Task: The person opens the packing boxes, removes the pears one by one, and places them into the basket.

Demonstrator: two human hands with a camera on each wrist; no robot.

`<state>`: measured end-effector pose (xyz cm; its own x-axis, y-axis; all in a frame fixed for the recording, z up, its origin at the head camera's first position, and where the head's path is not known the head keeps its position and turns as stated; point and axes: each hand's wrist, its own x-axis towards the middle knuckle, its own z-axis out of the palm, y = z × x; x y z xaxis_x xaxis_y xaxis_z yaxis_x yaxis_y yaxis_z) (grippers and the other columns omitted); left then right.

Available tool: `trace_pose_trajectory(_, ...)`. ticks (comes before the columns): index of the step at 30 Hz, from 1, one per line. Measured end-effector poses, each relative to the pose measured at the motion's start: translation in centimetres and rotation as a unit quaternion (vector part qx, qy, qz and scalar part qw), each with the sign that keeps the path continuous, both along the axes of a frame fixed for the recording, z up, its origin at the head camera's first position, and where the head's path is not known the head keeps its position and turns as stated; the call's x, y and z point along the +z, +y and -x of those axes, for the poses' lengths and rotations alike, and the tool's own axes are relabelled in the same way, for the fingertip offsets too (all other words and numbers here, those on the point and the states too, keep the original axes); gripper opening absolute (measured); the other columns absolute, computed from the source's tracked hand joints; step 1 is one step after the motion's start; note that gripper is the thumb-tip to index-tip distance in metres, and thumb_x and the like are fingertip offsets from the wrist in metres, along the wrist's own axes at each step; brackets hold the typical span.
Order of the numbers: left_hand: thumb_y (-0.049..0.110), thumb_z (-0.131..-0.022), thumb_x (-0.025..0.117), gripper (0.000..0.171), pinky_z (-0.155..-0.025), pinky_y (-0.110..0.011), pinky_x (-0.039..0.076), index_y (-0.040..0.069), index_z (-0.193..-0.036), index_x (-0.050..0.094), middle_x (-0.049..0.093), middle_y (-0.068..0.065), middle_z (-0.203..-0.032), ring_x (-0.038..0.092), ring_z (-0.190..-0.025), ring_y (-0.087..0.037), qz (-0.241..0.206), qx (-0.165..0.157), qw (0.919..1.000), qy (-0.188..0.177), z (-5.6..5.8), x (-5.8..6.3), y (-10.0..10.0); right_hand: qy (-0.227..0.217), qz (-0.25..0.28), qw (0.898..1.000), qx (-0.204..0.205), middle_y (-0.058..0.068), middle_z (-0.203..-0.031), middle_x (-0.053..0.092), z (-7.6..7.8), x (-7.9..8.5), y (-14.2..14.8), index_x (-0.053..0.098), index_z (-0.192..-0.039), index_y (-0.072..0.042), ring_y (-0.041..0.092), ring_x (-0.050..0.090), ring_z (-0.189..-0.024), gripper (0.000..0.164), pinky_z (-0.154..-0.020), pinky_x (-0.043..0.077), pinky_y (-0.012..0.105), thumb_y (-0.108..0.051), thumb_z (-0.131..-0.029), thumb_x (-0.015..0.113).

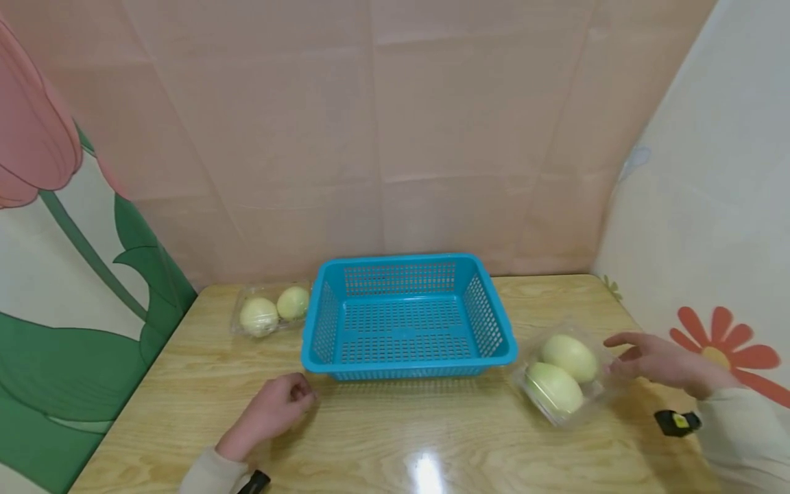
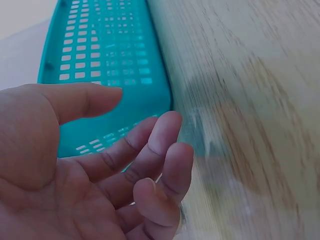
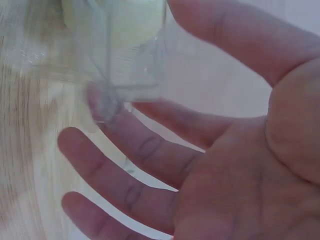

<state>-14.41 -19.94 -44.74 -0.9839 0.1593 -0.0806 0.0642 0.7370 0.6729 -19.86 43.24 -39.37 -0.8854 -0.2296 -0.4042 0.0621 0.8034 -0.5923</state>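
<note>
In the head view, my right hand (image 1: 657,360) is at the right edge of a clear plastic box (image 1: 558,418). Two pale yellow-green, smooth, round fruits (image 1: 569,358) lie inside it, their kind unclear. The right wrist view shows my thumb and fingers on either side of the box's clear edge (image 3: 135,92), pinching it; some fingers (image 3: 82,147) extend past it. My left hand (image 1: 274,408) is low over the table in front of a blue plastic basket (image 1: 407,367), fingers loosely curled and holding nothing. From the left wrist, the basket (image 2: 145,95) appears just beyond the fingertips.
A second clear box (image 1: 237,322) with two similar pale fruits (image 1: 259,315) stands left of the basket, at the back of the wooden table (image 1: 395,429). Behind the table hangs a pinkish cloth (image 1: 382,137). A white panel with a red flower (image 1: 719,343) borders the right side.
</note>
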Motion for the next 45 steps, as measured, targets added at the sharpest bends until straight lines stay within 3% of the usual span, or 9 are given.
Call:
trace_pose_trajectory(9, 0.023, -0.089, 0.072, 0.018, -0.06, -0.027, 0.046, 0.005, -0.09, 0.069, 0.062, 0.001, -0.076, 0.054, -0.069, -0.011, -0.011, -0.016, 0.9997, 0.014, -0.1, 0.0, 0.5, -0.041, 0.001, 0.998, 0.039, 0.008, -0.103, 0.067, -0.4, 0.7, -1.5, 0.05, -0.128, 0.013, 0.023, 0.062, -0.096, 0.058, -0.081, 0.053, 0.046, -0.029, -0.094, 0.069)
trace_pose_trajectory(16, 0.024, -0.092, 0.07, 0.019, -0.058, -0.027, 0.047, 0.004, -0.092, 0.069, 0.062, 0.0, -0.076, 0.054, -0.068, -0.013, -0.017, -0.02, 0.9997, -0.003, -0.2, 0.2, 0.9, -0.024, 0.005, 0.998, 0.062, 0.01, -0.103, 0.067, -1.4, 0.9, -2.3, 0.055, -0.12, 0.007, 0.024, 0.062, -0.094, 0.049, -0.076, 0.052, 0.042, -0.026, -0.089, 0.074)
trace_pose_trajectory(22, 0.023, -0.093, 0.068, 0.02, -0.055, -0.027, 0.047, 0.003, -0.093, 0.069, 0.063, -0.001, -0.077, 0.055, -0.066, -0.014, -0.036, -0.042, 0.9984, -0.01, -0.3, 0.4, 0.8, -0.024, -0.008, 0.998, 0.064, 0.008, -0.096, 0.065, -2.1, 0.7, -4.1, 0.06, -0.11, 0.001, 0.022, 0.059, -0.09, 0.042, -0.073, 0.049, 0.037, -0.031, -0.089, 0.075)
trace_pose_trajectory(28, 0.02, -0.095, 0.066, 0.019, -0.054, -0.026, 0.048, 0.001, -0.093, 0.067, 0.063, -0.005, -0.078, 0.056, -0.064, -0.013, -0.053, -0.066, 0.9963, -0.017, -0.5, 0.3, 0.8, -0.041, 0.028, 0.995, 0.091, 0.005, -0.08, 0.061, -3.0, 0.2, -6.5, 0.06, -0.104, 0.0, 0.018, 0.055, -0.072, 0.035, -0.062, 0.046, 0.031, -0.03, -0.091, 0.072)
trace_pose_trajectory(34, 0.016, -0.096, 0.064, 0.016, -0.054, -0.026, 0.051, 0.0, -0.096, 0.067, 0.064, -0.006, -0.082, 0.059, -0.066, -0.015, -0.075, -0.09, 0.9927, -0.025, -0.9, 0.2, 1.1, -0.065, 0.056, 0.991, 0.105, 0.002, -0.075, 0.059, -3.6, -0.5, -8.2, 0.063, -0.097, -0.004, 0.013, 0.051, -0.065, 0.03, -0.056, 0.042, 0.028, -0.033, -0.092, 0.071)
trace_pose_trajectory(38, 0.015, -0.095, 0.064, 0.015, -0.055, -0.025, 0.05, 0.001, -0.095, 0.067, 0.064, -0.006, -0.081, 0.059, -0.066, -0.014, -0.086, -0.101, 0.991, -0.018, -1.3, 0.4, 1.5, -0.064, 0.048, 0.99, 0.114, 0.004, -0.08, 0.061, -4.1, -0.4, -9.4, 0.064, -0.097, -0.005, 0.016, 0.054, -0.071, 0.032, -0.059, 0.045, 0.032, -0.036, -0.092, 0.07)
trace_pose_trajectory(42, 0.015, -0.093, 0.066, 0.011, -0.058, -0.023, 0.049, 0.005, -0.09, 0.068, 0.063, 0.0, -0.079, 0.056, -0.066, -0.007, -0.081, -0.117, 0.9898, -0.003, -1.8, 0.0, 2.2, -0.056, 0.013, 0.993, 0.099, 0.006, -0.085, 0.062, -4.7, -0.2, -11.1, 0.065, -0.1, -0.003, 0.021, 0.056, -0.079, 0.041, -0.064, 0.048, 0.038, -0.042, -0.09, 0.071)
trace_pose_trajectory(45, 0.017, -0.093, 0.067, 0.01, -0.057, -0.022, 0.048, 0.008, -0.089, 0.068, 0.064, 0.001, -0.077, 0.055, -0.064, -0.004, -0.093, -0.136, 0.9862, -0.014, -2.0, -0.4, 3.1, -0.051, -0.025, 0.995, 0.078, 0.005, -0.087, 0.061, -5.2, 0.0, -12.7, 0.065, -0.102, -0.003, 0.021, 0.055, -0.081, 0.048, -0.066, 0.048, 0.039, -0.048, -0.087, 0.073)
